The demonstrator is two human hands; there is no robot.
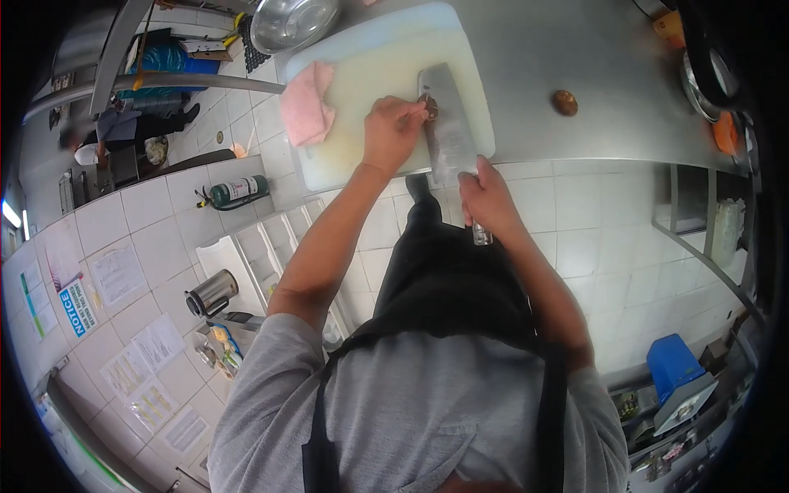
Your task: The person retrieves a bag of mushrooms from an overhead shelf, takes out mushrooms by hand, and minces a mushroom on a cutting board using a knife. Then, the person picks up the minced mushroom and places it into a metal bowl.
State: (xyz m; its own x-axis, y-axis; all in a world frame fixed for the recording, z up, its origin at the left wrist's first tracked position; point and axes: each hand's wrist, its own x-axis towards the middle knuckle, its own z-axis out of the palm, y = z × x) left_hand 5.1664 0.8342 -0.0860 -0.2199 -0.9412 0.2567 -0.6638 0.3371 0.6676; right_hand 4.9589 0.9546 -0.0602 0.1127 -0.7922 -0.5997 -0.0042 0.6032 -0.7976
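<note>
My right hand point(486, 195) is wrapped round the handle of a cleaver point(450, 135), whose broad blade lies over the right part of the cutting board point(353, 156). Against the blade's left edge, the fingertips of my left hand point(393, 131) pinch a small, dark brown mushroom point(428, 105), partly hidden by the fingers. A folded pink cloth point(309, 103) rests on the board's left side. Another brown mushroom point(565, 102) sits alone on the steel counter to the right.
A metal bowl point(294, 23) stands beyond the board at upper left, and another bowl point(703, 86) is at the far right of the steel counter point(526, 49). A fire extinguisher point(238, 191) is at left. Farther off, another person point(123, 135) bends over.
</note>
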